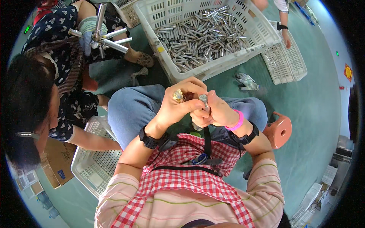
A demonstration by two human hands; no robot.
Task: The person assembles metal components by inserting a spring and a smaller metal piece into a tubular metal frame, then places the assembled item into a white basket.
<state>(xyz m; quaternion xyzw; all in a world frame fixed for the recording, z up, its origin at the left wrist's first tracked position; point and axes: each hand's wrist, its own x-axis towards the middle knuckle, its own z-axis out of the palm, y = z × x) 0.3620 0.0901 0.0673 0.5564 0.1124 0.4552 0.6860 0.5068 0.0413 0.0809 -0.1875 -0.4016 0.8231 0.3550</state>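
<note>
My left hand (175, 102) is closed in front of my lap, around a shiny gold-toned metal piece (178, 95) whose end shows among the fingers. Close against it, my right hand (219, 111) is closed too, pinching a small silvery-grey metal piece (203, 99) between thumb and fingers. My left thumb reaches over to this grey piece. A greyish end sticks out below my right fingers. How the pieces join, if they do, is hidden. Beyond my knees, a white plastic crate (213, 70) holds a heap of short silver metal tubes (201, 40).
At left, a co-worker's striped-gloved hand (88, 32) holds a cluster of metal tubes (104, 38). Another white crate (85, 161) stands by my left side, near a cardboard box (57, 161). A striped glove (247, 81) lies on the floor. An orange stool (279, 131) stands right.
</note>
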